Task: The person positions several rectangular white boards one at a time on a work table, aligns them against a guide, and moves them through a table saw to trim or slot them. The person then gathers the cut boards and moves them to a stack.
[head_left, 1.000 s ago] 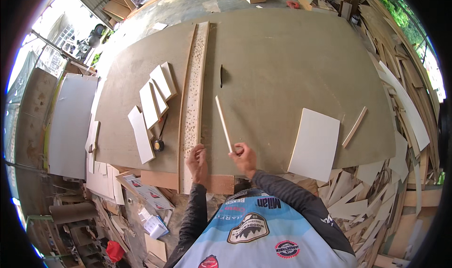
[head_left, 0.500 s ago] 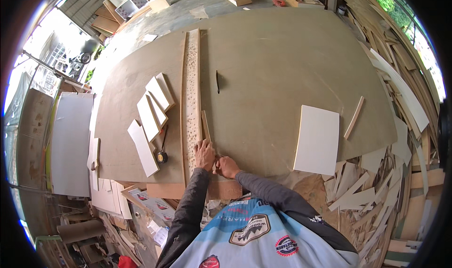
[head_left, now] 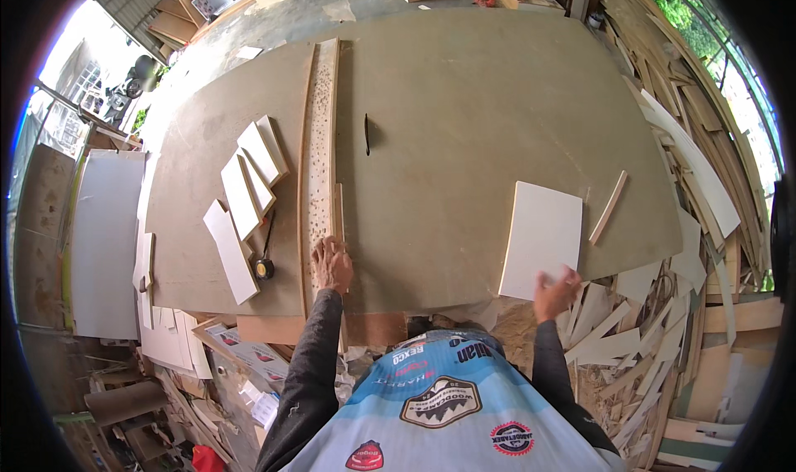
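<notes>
A long, narrow speckled board (head_left: 320, 124) with raised wooden edges runs away from me across the large table panel (head_left: 431, 82). Along its right edge lies a short, thin wooden strip (head_left: 339, 211). My left hand (head_left: 332, 266) is closed over the near end of that strip, fingers bent across the board beside it. Off to the right, my right hand (head_left: 557, 293) has its fingers apart and holds nothing, slightly blurred. It is at the lower right corner of a white rectangular panel (head_left: 543, 232); whether it touches the panel I cannot tell.
Several white board pieces (head_left: 240, 192) lie left of the long board, with a tape measure (head_left: 264, 268) beside them. A thin black item (head_left: 367, 134) lies right of it. Beyond the white panel rests a wooden stick (head_left: 609, 207). Wood offcuts (head_left: 613, 339) cover the floor at the right.
My right hand has left the wooden strip beside my left hand and swung right to the white panel. The strip now lies closer along the long board's edge. The whole view has shifted slightly.
</notes>
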The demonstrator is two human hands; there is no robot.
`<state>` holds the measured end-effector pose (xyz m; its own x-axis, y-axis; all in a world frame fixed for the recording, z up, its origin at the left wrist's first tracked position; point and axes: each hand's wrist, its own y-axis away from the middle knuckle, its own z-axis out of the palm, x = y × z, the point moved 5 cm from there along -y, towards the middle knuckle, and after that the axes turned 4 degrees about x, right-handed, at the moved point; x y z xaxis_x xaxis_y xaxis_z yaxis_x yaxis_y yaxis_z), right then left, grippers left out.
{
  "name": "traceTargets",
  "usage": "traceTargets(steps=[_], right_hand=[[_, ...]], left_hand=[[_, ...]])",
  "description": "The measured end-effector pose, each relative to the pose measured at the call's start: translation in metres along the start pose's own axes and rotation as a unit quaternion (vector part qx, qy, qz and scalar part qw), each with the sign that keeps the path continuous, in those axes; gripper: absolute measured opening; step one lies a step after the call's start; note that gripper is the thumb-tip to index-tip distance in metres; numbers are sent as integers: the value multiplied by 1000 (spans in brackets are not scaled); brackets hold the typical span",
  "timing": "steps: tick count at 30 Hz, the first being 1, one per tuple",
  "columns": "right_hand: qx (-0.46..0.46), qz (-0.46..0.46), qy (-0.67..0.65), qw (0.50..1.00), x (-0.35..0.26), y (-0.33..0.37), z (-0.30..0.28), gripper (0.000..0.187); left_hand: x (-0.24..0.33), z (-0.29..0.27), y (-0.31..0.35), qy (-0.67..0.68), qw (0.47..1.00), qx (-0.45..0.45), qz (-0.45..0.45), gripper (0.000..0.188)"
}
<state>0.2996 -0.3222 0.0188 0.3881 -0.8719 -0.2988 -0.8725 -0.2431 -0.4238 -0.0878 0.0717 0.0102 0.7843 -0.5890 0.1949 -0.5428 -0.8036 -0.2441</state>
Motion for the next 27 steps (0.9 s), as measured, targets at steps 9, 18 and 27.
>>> traceTargets(steps=[9, 18, 27], right_hand=[[-138, 268, -163, 939, 128, 11, 57, 89], [-118, 309, -4, 944, 78, 1, 9, 86], [-63, 186, 202, 959, 58, -100, 8, 44]], left_hand=[[-5, 3, -6, 26, 999, -16, 19, 34], [-5, 3, 13, 8, 996, -72, 46, 52], [-20, 9, 20, -57, 987, -133, 70, 65]])
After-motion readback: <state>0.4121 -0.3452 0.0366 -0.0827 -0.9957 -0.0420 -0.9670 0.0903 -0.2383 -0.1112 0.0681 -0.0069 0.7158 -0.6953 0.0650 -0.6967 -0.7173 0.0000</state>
